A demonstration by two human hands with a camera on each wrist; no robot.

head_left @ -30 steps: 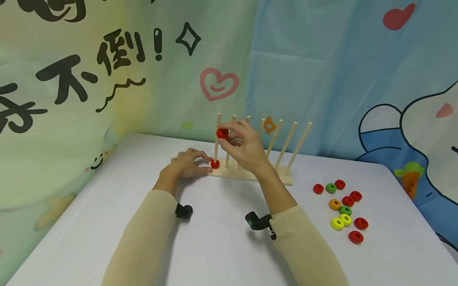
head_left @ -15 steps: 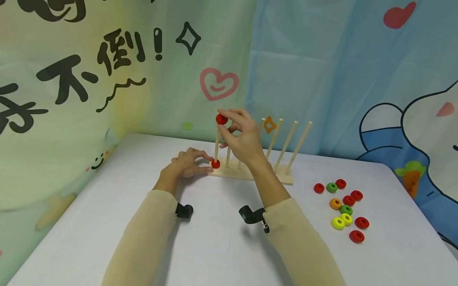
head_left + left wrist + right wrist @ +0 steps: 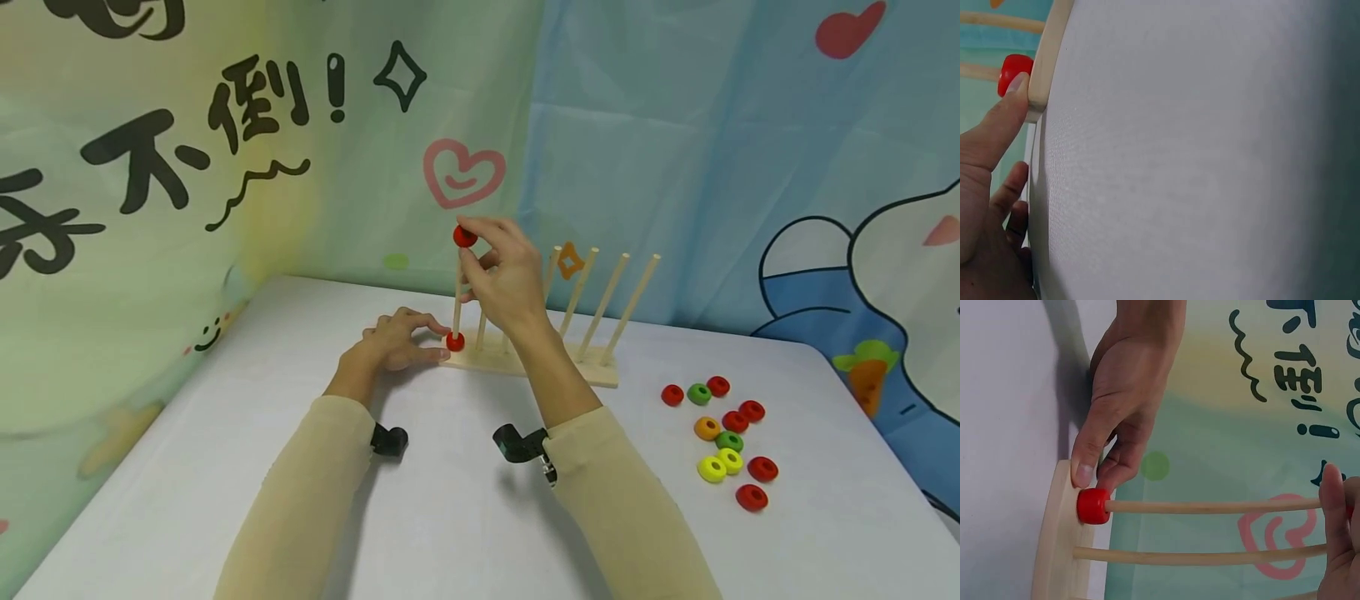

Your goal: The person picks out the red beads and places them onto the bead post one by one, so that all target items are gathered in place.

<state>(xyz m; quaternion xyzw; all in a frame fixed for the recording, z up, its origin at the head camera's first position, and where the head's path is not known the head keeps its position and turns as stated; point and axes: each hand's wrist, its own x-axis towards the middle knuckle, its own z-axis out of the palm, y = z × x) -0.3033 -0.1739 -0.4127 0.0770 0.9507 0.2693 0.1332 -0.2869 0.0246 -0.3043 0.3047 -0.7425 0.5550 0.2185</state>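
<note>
Peg rack [image 3: 487,359], the reference for all positions, standing on a white tabletop [image 3: 442,517]; left and right are the person's own. The rack consists of a pale wooden board bearing a row of upright pegs. The right hand [image 3: 504,271] is at the top of the rack's leftmost peg [image 3: 457,300]; its grip is clamped, thumb and forefinger pinching a red bead [image 3: 465,237] at that peg's tip. Whether the bead is threaded there cannot be told, since fingers cover most of it in the right wrist view. The left hand [image 3: 405,340] is at the rack's left end, its grip closed about the end of the board, with the thumb on the near side and the forefinger on the far side. Just beside these fingers, a second red bead [image 3: 454,342] encircles the foot of the leftmost peg, against the board.

To the right of the rack, and nearer the person, loose beads are scattered: six red, two green, two yellow [image 3: 712,469] and one orange [image 3: 703,432]. Both forearms, in beige sleeves [image 3: 300,492], extend in front of the rack, each with a black wrist device [image 3: 388,442]. Behind the rack hangs a printed backdrop [image 3: 637,150] with a pink heart outline and dark lettering.
</note>
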